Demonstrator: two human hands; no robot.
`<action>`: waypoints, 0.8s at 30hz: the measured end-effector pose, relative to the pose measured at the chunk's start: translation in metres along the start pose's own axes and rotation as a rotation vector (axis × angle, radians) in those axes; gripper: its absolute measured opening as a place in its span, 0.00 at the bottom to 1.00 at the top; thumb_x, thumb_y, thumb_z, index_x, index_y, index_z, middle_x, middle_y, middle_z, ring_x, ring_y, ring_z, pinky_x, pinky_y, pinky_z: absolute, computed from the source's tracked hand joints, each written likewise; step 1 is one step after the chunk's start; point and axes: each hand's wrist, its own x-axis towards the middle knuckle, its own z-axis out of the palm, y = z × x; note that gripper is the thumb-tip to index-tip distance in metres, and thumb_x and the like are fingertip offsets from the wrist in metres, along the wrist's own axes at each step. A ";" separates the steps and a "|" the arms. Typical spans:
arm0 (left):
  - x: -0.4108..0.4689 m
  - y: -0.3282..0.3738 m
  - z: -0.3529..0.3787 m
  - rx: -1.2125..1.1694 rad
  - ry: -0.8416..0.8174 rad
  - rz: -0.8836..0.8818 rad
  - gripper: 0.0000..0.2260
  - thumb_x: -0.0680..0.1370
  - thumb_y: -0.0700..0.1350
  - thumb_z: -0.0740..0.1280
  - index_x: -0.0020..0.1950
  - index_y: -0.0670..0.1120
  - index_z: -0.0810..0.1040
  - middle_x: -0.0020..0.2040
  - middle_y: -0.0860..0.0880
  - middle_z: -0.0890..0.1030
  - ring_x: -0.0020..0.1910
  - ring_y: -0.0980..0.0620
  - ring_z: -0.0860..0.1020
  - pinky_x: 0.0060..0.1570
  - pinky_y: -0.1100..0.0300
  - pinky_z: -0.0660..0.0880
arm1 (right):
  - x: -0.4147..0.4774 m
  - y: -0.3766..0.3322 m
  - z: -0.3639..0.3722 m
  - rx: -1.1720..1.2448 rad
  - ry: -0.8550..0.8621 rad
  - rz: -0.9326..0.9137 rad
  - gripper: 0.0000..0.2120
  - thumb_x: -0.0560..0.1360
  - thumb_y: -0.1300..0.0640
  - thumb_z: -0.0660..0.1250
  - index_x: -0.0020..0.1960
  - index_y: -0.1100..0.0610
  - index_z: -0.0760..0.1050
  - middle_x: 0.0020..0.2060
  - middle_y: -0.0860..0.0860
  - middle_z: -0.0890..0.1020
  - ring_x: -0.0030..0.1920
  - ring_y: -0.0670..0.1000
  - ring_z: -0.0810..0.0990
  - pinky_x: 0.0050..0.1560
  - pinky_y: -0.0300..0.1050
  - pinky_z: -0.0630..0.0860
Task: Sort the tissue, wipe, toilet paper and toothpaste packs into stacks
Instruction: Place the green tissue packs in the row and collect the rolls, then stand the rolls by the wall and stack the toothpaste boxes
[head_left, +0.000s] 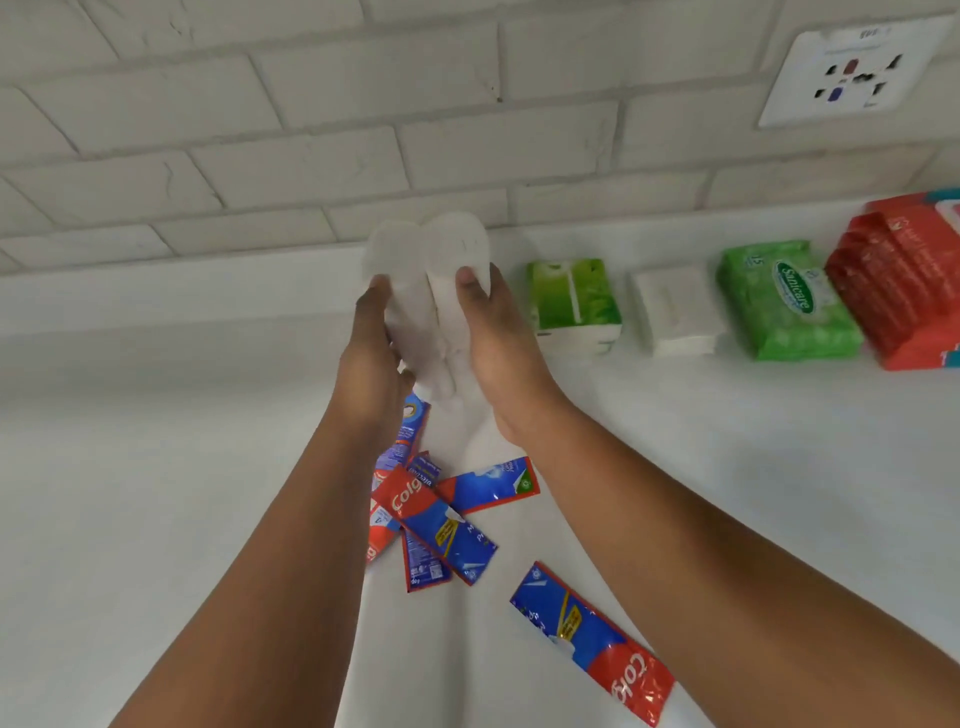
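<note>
Green wipe pack (787, 301): brand "Sanicare" in white on dark green oval label; number "15" near top left corner. Toothpaste pack on top of pile (431, 525): white "Colg" on red end, rest not legible; yellow tag lettering too small. Lone toothpaste pack (592, 642) near bottom edge: "Colg" again, upside down. Red packs (898, 291): white script, blurred, unreadable.

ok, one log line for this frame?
phase: sorting | left hand: holds toilet paper rolls | right hand: holds same rolls | toothpaste packs: scattered on counter | wipes pack: by wall
</note>
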 end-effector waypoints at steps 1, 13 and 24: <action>0.005 0.001 -0.002 0.005 -0.010 -0.003 0.28 0.76 0.66 0.60 0.70 0.52 0.77 0.64 0.50 0.82 0.65 0.51 0.78 0.68 0.48 0.73 | 0.004 -0.001 0.002 0.014 0.012 0.019 0.09 0.82 0.41 0.56 0.61 0.38 0.69 0.45 0.28 0.75 0.43 0.24 0.73 0.49 0.37 0.72; 0.050 0.011 0.014 -0.010 -0.103 -0.034 0.24 0.80 0.64 0.58 0.72 0.53 0.74 0.64 0.54 0.82 0.63 0.54 0.79 0.70 0.47 0.71 | 0.050 -0.014 0.002 0.151 0.131 0.120 0.20 0.78 0.35 0.58 0.67 0.40 0.70 0.58 0.37 0.77 0.61 0.41 0.74 0.57 0.46 0.68; 0.057 0.022 0.023 -0.045 -0.124 -0.055 0.15 0.82 0.62 0.57 0.58 0.57 0.79 0.44 0.62 0.86 0.51 0.61 0.83 0.64 0.55 0.76 | 0.062 -0.017 -0.004 0.205 0.093 0.148 0.23 0.80 0.38 0.58 0.72 0.43 0.66 0.60 0.40 0.74 0.60 0.43 0.72 0.60 0.45 0.64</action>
